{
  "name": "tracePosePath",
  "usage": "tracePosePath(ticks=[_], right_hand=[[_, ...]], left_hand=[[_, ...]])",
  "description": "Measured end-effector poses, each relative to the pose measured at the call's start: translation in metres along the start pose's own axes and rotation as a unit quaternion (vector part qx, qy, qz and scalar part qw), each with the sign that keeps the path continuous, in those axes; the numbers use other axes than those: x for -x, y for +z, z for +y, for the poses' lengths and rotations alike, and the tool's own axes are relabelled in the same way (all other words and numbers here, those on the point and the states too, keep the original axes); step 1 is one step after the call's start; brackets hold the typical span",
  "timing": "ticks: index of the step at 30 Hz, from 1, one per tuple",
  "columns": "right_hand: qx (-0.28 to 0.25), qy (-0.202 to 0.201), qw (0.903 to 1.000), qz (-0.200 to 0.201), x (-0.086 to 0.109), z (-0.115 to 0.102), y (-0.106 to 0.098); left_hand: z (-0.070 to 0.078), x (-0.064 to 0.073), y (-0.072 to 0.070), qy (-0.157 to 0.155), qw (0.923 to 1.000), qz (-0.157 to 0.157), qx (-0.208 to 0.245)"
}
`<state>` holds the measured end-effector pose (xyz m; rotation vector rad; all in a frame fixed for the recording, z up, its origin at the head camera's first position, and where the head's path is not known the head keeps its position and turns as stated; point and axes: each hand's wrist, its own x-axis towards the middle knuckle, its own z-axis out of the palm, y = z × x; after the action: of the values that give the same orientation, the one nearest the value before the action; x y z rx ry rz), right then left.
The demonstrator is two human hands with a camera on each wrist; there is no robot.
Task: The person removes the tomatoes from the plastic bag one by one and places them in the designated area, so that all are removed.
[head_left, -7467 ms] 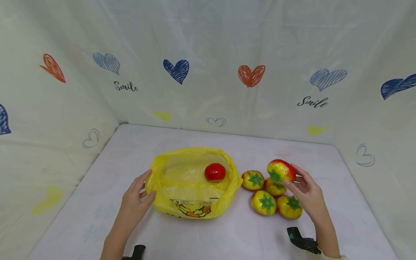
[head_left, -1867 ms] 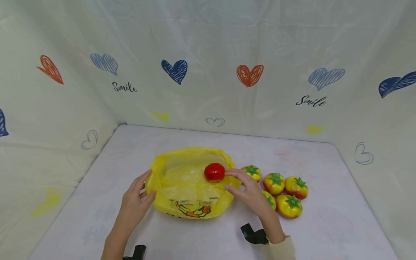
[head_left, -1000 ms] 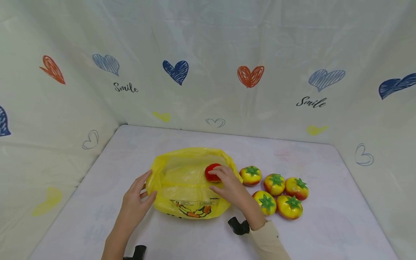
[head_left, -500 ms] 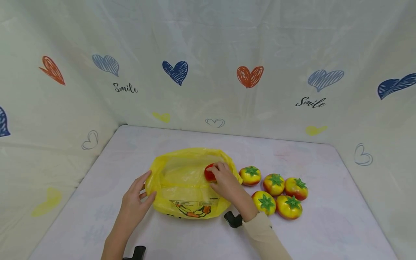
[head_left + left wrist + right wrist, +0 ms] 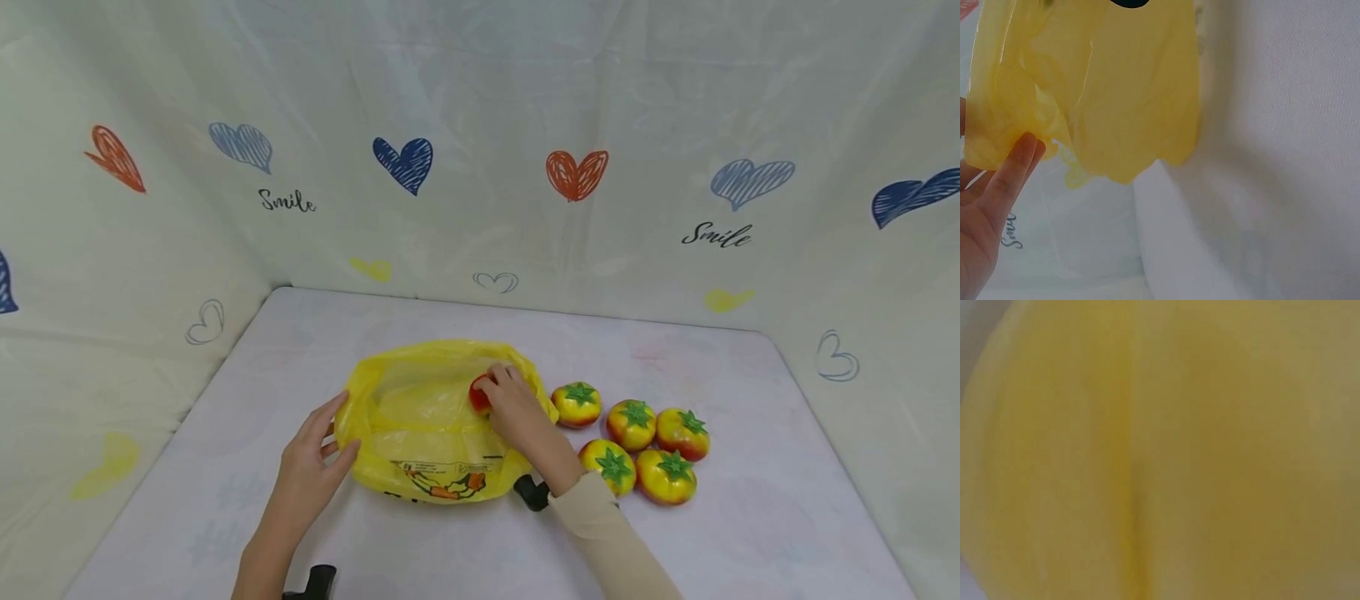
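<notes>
A yellow plastic bag stands on the table with its mouth wide. My left hand holds the bag's left end, thumb in front and fingers round the back; the left wrist view shows its fingers against the thin plastic. Inside the bag's right side, my right hand grips a glossy red tomato, its fingers curled over the top and hiding most of it. The right wrist view is filled with blurred yellow bag.
Several yellow-red tomatoes with green star-shaped tops, the nearest tomato close to the bag, sit in a group right of it. The pale table meets a white cloth backdrop printed with hearts. Black wrist camera mounts show near the wrists.
The right hand has put a yellow-red tomato back among the others, moved left into the bag and taken hold of the red tomato. The left hand has stayed at the bag.
</notes>
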<state>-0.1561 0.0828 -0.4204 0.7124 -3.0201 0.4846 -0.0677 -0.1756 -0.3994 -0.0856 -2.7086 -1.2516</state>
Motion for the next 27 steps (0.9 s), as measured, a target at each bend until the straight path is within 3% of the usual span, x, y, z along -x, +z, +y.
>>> tracePosePath(ticks=[10,27], right_hand=[[0.052,-0.002,0.9986,0.013,-0.006,-0.003,0.002],[0.088,0.007,0.9960,0.013,-0.014,-0.004,0.003]], left_hand=[[0.000,0.000,0.000,-0.005,1.0000,-0.004,0.002],[0.001,-0.001,0.000,0.002,1.0000,0.000,0.004]])
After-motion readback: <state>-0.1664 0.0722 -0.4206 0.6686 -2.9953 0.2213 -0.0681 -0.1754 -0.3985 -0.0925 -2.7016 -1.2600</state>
